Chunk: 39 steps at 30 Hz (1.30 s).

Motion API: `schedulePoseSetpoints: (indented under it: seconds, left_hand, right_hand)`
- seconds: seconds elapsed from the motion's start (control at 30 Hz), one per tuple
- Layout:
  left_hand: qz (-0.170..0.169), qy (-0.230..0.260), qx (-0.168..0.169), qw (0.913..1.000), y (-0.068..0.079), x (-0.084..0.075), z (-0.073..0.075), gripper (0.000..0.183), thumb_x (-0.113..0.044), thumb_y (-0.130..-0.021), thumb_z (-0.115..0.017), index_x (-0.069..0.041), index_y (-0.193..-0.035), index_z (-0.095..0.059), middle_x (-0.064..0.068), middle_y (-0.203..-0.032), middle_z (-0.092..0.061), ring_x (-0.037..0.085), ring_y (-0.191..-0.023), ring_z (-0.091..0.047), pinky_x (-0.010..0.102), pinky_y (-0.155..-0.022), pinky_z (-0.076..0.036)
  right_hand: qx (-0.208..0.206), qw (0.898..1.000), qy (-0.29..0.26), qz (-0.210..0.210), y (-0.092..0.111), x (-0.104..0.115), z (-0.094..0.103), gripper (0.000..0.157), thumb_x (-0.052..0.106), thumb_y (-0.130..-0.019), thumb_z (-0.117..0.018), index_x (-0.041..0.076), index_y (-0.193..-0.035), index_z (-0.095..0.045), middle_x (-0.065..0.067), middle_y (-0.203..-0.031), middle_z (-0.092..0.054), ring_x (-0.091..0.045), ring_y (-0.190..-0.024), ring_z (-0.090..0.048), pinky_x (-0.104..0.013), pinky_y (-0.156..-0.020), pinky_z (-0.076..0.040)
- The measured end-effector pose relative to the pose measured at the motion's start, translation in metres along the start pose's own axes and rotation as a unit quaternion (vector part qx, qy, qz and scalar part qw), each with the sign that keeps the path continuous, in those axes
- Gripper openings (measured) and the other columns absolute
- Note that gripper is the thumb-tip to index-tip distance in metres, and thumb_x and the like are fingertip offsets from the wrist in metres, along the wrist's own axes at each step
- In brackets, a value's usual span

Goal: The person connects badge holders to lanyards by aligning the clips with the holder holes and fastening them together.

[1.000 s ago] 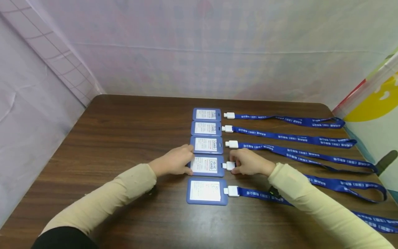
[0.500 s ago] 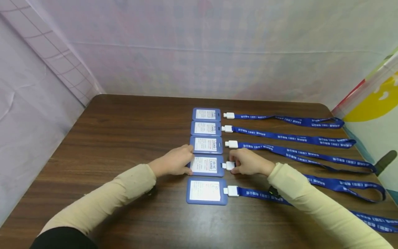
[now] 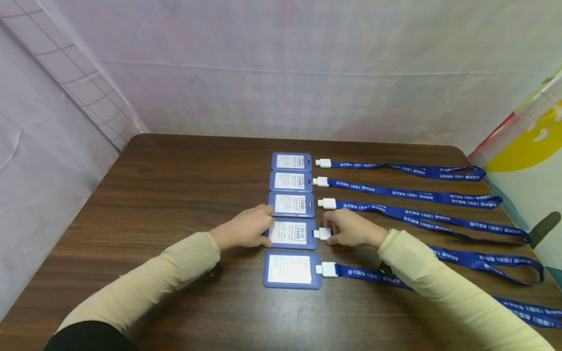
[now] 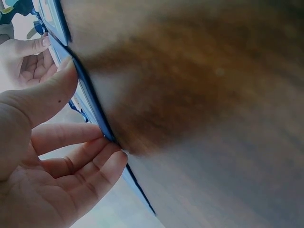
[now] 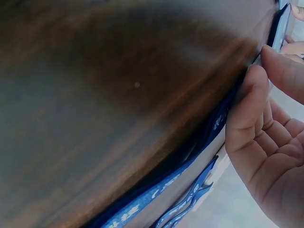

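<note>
In the head view, my left hand holds the left end of a blue ID card holder, second from the front in a column. Its thumb lies at the near edge and its fingers at the far edge. My right hand pinches the white clip of a blue lanyard. The clip's tip meets the slotted right end of that holder; whether it is hooked in, I cannot tell. The left wrist view shows thumb and fingertips along the dark blue edge of the holder. A printed strap trails from my right fingers.
Nearer me lies another card holder, its lanyard clip over its right edge. Beyond are three more holders, including the farthest one, each with a lanyard to its right. A white curtain hangs behind the brown table.
</note>
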<state>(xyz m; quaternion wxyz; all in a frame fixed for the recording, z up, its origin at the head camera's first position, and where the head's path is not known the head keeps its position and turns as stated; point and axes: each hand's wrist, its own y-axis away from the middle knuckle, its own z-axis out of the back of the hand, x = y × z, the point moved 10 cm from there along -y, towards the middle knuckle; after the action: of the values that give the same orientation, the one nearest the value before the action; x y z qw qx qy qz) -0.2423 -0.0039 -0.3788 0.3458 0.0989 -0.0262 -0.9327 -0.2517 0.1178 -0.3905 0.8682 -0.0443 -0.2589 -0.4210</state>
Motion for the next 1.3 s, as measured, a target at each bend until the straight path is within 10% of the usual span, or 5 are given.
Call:
schedulePoseSetpoints:
  seconds: [1.3]
  left_hand:
    - [0.012, -0.012, 0.012, 0.9998, -0.001, 0.0, -0.001, 0.035, -0.031, -0.069, -0.079, -0.001, -0.084, -0.067, 0.007, -0.086, -0.05, 0.017, -0.078, -0.046, 0.03, -0.07, -0.045]
  right_hand:
    - [0.003, 1.0, 0.0, 0.01, -0.003, 0.001, -0.001, 0.021, 0.011, -0.07, -0.076, 0.009, -0.076, -0.056, 0.005, -0.058, -0.048, -0.008, -0.051, -0.043, -0.023, -0.047, -0.038]
